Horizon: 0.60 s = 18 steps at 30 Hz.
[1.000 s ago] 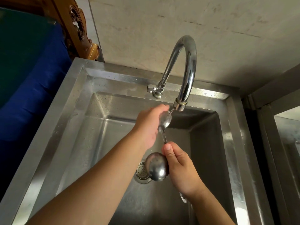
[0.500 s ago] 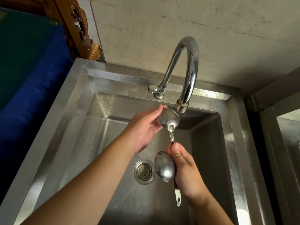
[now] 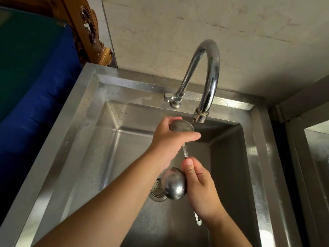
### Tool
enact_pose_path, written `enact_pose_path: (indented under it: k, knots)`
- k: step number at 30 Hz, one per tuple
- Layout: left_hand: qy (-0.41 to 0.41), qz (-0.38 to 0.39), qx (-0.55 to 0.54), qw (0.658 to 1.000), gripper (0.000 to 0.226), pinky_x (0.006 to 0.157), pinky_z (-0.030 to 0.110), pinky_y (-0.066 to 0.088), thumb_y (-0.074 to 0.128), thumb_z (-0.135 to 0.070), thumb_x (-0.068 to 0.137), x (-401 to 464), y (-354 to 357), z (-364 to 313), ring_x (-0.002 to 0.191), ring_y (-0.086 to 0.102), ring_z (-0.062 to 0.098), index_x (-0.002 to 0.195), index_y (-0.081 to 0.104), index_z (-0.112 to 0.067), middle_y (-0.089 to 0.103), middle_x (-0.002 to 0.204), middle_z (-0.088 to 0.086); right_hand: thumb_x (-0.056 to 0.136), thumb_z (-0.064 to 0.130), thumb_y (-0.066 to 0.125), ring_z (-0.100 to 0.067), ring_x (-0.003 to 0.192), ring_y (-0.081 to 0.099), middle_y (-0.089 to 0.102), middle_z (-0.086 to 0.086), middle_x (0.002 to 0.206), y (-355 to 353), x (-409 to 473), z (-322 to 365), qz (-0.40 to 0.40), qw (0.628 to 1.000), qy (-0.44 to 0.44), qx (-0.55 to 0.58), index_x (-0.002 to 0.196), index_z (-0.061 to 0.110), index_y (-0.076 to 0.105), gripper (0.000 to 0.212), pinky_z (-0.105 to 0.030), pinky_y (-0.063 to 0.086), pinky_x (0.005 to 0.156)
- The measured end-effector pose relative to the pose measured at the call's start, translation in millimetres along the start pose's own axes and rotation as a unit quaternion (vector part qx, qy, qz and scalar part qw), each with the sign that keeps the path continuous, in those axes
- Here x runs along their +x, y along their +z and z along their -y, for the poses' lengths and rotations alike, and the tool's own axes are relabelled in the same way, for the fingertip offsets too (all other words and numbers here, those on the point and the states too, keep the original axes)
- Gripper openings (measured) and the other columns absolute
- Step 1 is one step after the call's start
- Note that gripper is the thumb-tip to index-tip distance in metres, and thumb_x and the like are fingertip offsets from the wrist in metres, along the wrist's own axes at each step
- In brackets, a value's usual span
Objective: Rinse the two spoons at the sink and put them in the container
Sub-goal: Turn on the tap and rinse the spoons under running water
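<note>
Steel fills most of the view: a deep sink (image 3: pixel 74 157) set against a pale, scuffed wall (image 3: pixel 231 29), with carved wooden furniture (image 3: pixel 89 32) and a blue-draped surface (image 3: pixel 35 86) off to the left of both hands. A second steel edge (image 3: pixel 313 157) stands to the right. The gooseneck tap (image 3: pixel 208 72) arches over the basin, its outlet just above and right of the left hand's hold; a thin thread of water seems to fall from it.

The rinsing step is in hand. The left hand (image 3: pixel 170 139) is curled around the bowl of the upper spoon (image 3: pixel 181 126), thumb and fingers rubbing it right under the outlet. That spoon's handle runs down into the right hand (image 3: pixel 199 189), which is closed on both handles at once. The lower spoon (image 3: pixel 175 183) hangs bowl-up just left of that grip, its handle tip poking out below the wrist. The drain strainer (image 3: pixel 157 190) sits beneath it, partly hidden.

By my reading, only the first spoon is being washed. Next the right hand likely needs to bring the other bowl under the stream without loosening either wet handle. No container is visible, so where they go afterwards cannot be told.
</note>
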<state>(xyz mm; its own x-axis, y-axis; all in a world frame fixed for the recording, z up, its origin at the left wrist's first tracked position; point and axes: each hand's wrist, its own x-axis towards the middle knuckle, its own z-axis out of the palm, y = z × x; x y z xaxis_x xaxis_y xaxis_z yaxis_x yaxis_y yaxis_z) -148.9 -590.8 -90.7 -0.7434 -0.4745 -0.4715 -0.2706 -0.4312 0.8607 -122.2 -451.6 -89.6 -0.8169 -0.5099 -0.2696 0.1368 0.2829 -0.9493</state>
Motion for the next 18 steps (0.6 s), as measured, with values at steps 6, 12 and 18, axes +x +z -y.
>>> enact_pose_path:
  k: [6, 12, 18]
  knots:
    - [-0.1, 0.003, -0.034, 0.994, 0.025, 0.059, 0.028, 0.04, 0.086, -0.019, 0.066, 6.3, 5.1, -18.6, 0.077, 0.064, 0.019, 0.088, 0.074, -0.016, 0.071, 0.079, 0.001, 0.106, 0.033, 0.042, -0.001, 0.056, 0.037, 0.044, 0.017, 0.056, -4.0, 1.0, -3.9, 0.012, 0.998, -0.021, -0.058, 0.062, 0.03, 0.044, 0.043, -0.015, 0.034, 0.054]
    - [-0.182, -0.011, -0.063, 0.981, 0.027, 0.057, 0.028, 0.044, 0.073, -0.042, 0.085, 16.4, 0.6, -23.6, 0.07, 0.06, 0.021, 0.078, 0.064, -0.018, 0.063, 0.085, 0.005, 0.099, 0.042, 0.048, -0.013, 0.064, 0.04, 0.044, 0.003, 0.065, -5.3, -2.6, -9.9, 0.05, 0.995, 0.039, 0.076, 0.065, 0.024, 0.051, 0.038, -0.022, 0.038, 0.06]
    - [-0.148, 0.045, -0.198, 0.968, 0.027, 0.065, 0.031, 0.062, 0.076, -0.038, 0.086, 15.4, -5.5, -12.6, 0.073, 0.074, 0.018, 0.078, 0.077, -0.013, 0.075, 0.089, 0.01, 0.095, 0.051, 0.049, -0.012, 0.056, 0.042, 0.046, 0.001, 0.063, -7.8, -2.6, -9.4, 0.061, 0.976, 0.084, 0.193, 0.069, 0.02, 0.053, 0.041, -0.029, 0.041, 0.057]
